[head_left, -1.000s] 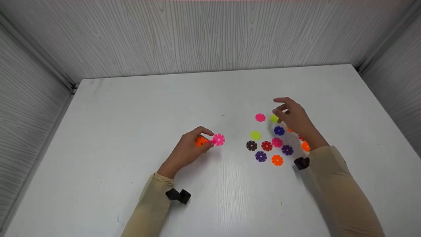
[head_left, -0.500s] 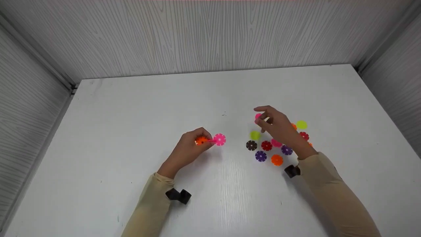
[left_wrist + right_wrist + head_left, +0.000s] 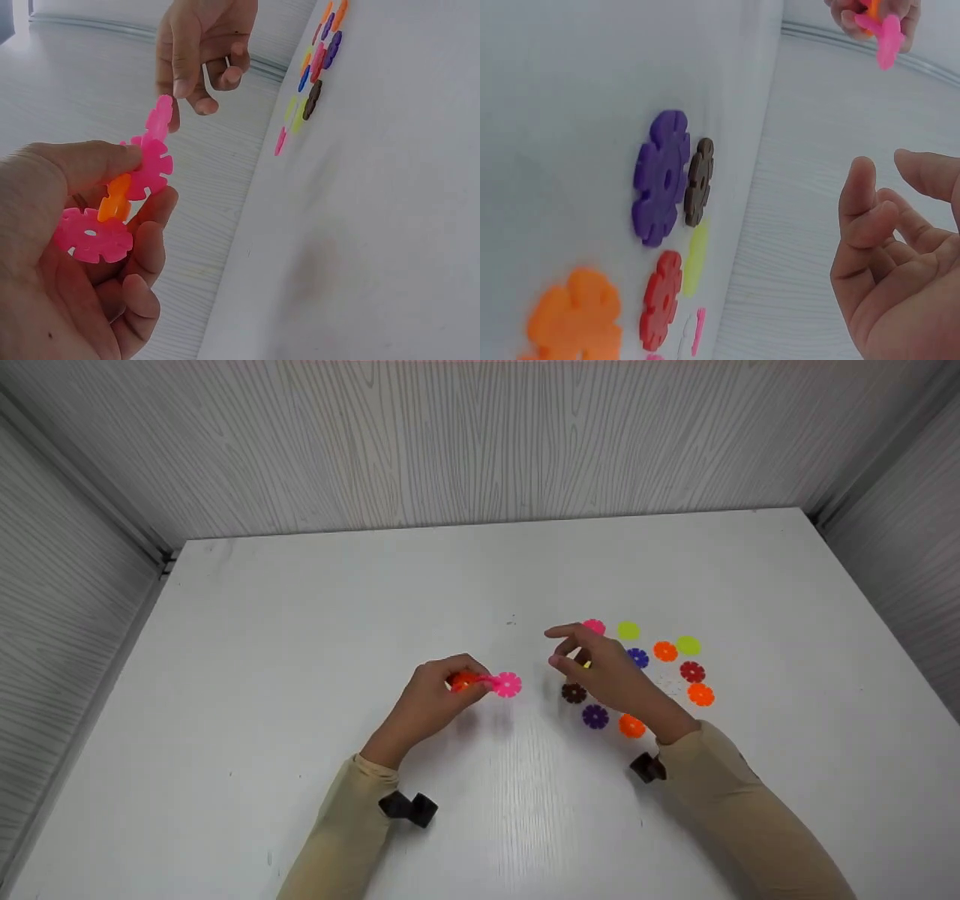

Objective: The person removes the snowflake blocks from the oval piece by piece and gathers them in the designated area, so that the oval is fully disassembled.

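My left hand (image 3: pixel 439 694) pinches a small chain of slotted, flower-shaped plastic discs above the table. In the left wrist view the chain shows a pink disc (image 3: pixel 94 238) by the palm, an orange disc (image 3: pixel 115 199), and two more pink ones toward the outer end, the last pink disc (image 3: pixel 159 118) sticking out past the thumb. My right hand (image 3: pixel 611 671) hovers over the loose discs, fingers loosely bent and thumb apart, holding nothing. It partly covers several discs. Near it lie a brown disc (image 3: pixel 574 693) and a purple disc (image 3: pixel 595 717).
Around the right hand lie loose discs: a pink disc (image 3: pixel 594 627), yellow-green disc (image 3: pixel 628 631), blue disc (image 3: pixel 637 658), red disc (image 3: pixel 692 672) and orange disc (image 3: pixel 701 694). The white table (image 3: pixel 337 607) meets a wood-grain panel (image 3: pixel 480 442) behind; side panels flank it.
My right hand has moved left and nearer across the loose discs, toward the left hand, uncovering discs on the right. The left hand has barely moved; its chain has shifted slightly.
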{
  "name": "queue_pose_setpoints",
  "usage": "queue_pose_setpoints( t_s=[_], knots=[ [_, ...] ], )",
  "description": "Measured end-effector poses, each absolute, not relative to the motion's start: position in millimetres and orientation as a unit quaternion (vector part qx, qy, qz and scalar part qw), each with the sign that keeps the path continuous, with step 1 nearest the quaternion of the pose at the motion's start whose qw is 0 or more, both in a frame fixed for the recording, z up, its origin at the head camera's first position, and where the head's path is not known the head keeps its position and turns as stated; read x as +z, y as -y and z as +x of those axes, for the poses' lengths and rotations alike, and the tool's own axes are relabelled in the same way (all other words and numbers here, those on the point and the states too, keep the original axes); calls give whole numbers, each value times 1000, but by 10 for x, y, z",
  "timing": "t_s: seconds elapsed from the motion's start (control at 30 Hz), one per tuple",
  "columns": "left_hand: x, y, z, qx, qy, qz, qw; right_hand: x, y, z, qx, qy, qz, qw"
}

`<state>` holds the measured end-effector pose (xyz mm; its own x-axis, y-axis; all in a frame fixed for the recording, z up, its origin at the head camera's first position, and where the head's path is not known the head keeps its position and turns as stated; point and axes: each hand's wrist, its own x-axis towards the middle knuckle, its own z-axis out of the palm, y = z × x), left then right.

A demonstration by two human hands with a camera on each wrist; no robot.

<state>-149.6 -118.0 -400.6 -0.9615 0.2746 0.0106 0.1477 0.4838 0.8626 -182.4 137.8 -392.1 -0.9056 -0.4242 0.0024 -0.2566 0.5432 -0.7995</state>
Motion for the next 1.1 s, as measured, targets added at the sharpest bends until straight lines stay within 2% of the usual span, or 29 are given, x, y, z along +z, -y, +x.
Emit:
queue_pose_setpoints(
  t_s=[0.7, 1.1],
  knots=[
    [-3988, 1097, -1459, 517, -850, 99, 22, -3896, -1089, -1579, -454, -850, -237, 123],
    [-3985, 1072, -1429, 521, -846, 109, -16, -3871, -1015, -1528, -440, -861, -239, 93]
  ],
)
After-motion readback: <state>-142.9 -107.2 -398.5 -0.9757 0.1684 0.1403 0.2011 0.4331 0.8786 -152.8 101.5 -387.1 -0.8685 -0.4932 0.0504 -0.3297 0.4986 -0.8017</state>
